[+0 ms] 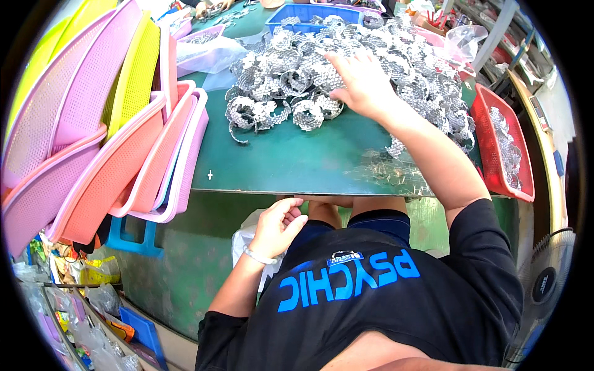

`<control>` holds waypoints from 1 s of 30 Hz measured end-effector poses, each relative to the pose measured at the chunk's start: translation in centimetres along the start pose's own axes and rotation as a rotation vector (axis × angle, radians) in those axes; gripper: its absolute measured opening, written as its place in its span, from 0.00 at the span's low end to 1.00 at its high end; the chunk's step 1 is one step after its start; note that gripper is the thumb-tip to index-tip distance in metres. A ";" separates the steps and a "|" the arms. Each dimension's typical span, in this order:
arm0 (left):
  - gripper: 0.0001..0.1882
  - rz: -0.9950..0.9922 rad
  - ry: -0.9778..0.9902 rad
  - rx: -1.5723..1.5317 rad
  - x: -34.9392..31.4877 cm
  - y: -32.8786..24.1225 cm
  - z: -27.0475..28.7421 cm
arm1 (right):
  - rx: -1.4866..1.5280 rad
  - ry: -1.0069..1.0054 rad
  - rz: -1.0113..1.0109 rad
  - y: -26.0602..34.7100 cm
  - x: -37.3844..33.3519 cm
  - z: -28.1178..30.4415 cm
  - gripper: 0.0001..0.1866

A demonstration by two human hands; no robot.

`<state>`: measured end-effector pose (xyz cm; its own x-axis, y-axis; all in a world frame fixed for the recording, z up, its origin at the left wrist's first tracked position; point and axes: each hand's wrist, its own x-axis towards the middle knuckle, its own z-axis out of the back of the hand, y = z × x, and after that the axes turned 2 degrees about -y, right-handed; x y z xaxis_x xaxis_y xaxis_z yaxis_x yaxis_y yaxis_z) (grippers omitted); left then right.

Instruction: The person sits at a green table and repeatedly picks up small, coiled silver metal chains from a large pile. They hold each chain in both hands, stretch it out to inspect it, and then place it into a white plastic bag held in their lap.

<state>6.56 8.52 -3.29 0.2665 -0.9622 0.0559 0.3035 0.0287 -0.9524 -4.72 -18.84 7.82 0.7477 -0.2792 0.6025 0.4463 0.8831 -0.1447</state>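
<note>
A large heap of grey and white curled, patterned strips (272,62) covers the far half of the green table (278,161). My right hand (362,83) is over the middle of this heap, fingers spread, with nothing visible in it; whether it touches the strips I cannot tell. Below the table's near edge, close to my lap, is my left hand (278,226), its fingers loosely bent and the thumb apart. I see nothing held there. A pale band (260,256) circles the left wrist. One small light cross-shaped piece (210,175) lies near the table's front left.
Stacked pink, purple and yellow-green plastic baskets (124,161) lean at the left. A red basket (526,173) with similar strips stands right. Behind the heap is a blue tray (270,23); another person's hand (202,8) shows at the far left. A fan (547,278) stands lower right.
</note>
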 end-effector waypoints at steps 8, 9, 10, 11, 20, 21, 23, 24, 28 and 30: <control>0.17 0.033 0.025 -0.014 0.5 -0.9 0.7 | 0.224 0.252 -0.117 -2.1 3.5 2.1 0.36; 0.17 0.041 0.033 -0.017 0.6 -1.0 0.7 | 0.233 0.273 -0.120 -2.4 4.0 2.2 0.36; 0.17 0.052 0.034 -0.017 0.6 -1.1 0.8 | 0.252 0.278 -0.106 -2.2 4.9 2.4 0.36; 0.17 0.048 0.043 -0.017 0.8 -1.3 0.9 | 0.218 0.315 -0.117 -1.9 5.6 3.0 0.36; 0.16 -0.029 0.082 -0.020 2.1 -2.0 1.0 | -0.024 0.620 0.013 -0.9 8.8 4.4 0.34; 0.16 -0.035 0.080 -0.015 2.1 -1.9 1.0 | -0.070 0.663 0.019 -0.7 9.2 4.5 0.33; 0.17 -0.050 0.075 -0.013 2.1 -1.8 1.1 | -0.084 0.674 0.102 -0.5 9.8 4.3 0.32; 0.17 -0.059 0.065 -0.015 2.1 -1.9 1.1 | -0.073 0.671 0.116 -0.1 10.0 4.8 0.32; 0.17 -0.060 0.046 -0.027 1.8 -1.5 1.3 | 0.088 0.548 0.061 -2.7 10.7 4.1 0.31; 0.16 -0.055 0.059 -0.039 1.8 -1.2 1.3 | 0.126 0.530 0.024 -3.4 10.4 3.8 0.31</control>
<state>7.89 7.10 -1.63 0.1959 -0.9763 0.0916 0.2801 -0.0338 -0.9594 -0.32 -23.29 17.54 0.9171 -0.3813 0.1168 0.3878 0.9210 -0.0384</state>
